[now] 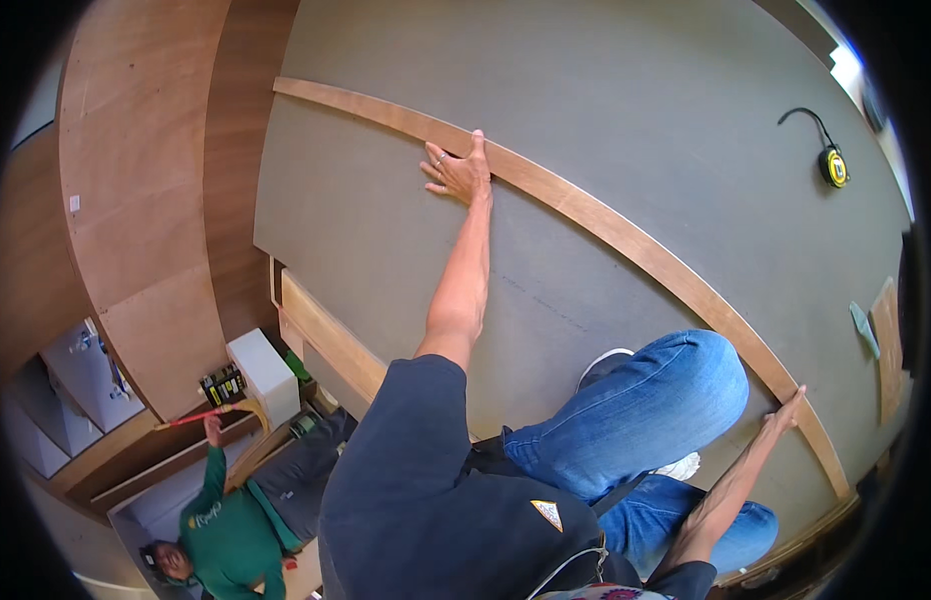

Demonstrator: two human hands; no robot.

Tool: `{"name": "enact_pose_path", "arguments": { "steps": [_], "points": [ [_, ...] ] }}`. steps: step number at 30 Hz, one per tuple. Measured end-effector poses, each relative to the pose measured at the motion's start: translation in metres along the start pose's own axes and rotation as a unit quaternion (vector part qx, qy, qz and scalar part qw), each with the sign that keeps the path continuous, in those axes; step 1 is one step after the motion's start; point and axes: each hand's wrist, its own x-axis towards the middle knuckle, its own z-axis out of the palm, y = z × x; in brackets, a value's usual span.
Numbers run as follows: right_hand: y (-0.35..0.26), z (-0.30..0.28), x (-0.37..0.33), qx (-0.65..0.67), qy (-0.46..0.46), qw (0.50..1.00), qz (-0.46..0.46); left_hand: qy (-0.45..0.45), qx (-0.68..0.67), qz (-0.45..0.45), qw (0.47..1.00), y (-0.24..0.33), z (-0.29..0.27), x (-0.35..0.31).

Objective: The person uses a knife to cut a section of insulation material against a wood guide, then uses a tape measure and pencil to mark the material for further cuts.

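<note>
A long, thin wooden strip [626,237] lies across a large grey panel [606,70], running from the far left down to the near right. The fisheye lens makes it look bowed. My left hand [461,172] is at its upper part, fingers spread on the panel along the near edge and the thumb reaching over the strip. Near its lower right end, my right hand [786,411] grips the strip, its fingertips at the far edge. My bent knee [676,385] in blue jeans rests close to the strip, between my two hands.
A yellow and black tape measure [834,167] lies at the panel's far right. A wooden scrap [889,350] and a pale green piece [865,330] sit at the right edge. At lower left, a co-worker in green [226,535] holds a red-handled tool [198,417] beside a white box [264,375].
</note>
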Motion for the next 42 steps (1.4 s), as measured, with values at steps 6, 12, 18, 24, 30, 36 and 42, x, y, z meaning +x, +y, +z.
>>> {"name": "enact_pose_path", "arguments": {
  "steps": [6,12,18,24,30,36,42],
  "points": [
    [0.003,0.004,0.006,0.033,0.011,0.999,0.033,-0.012,-0.017,-0.010,1.000,0.007,-0.009,-0.003],
    [0.003,-0.001,0.008,0.027,0.013,0.999,0.037,0.002,-0.008,-0.004,1.000,0.003,-0.003,-0.004],
    [0.006,0.001,0.010,0.027,0.014,0.999,0.040,0.003,-0.009,-0.001,1.000,0.005,-0.004,-0.005],
    [0.008,0.004,0.012,-0.011,0.048,0.999,0.016,0.009,0.005,-0.015,1.000,0.008,-0.003,-0.005],
    [0.016,0.008,0.017,0.191,-0.120,0.974,-0.029,0.041,0.027,0.033,0.998,0.006,-0.007,-0.008],
    [0.022,0.016,0.022,-0.007,0.172,0.985,-0.001,0.046,0.075,0.087,0.992,-0.002,0.004,-0.009],
    [-0.036,0.025,-0.093,-0.053,0.236,0.961,-0.136,0.042,0.052,0.102,0.992,-0.013,0.004,-0.002]
  ]
}}
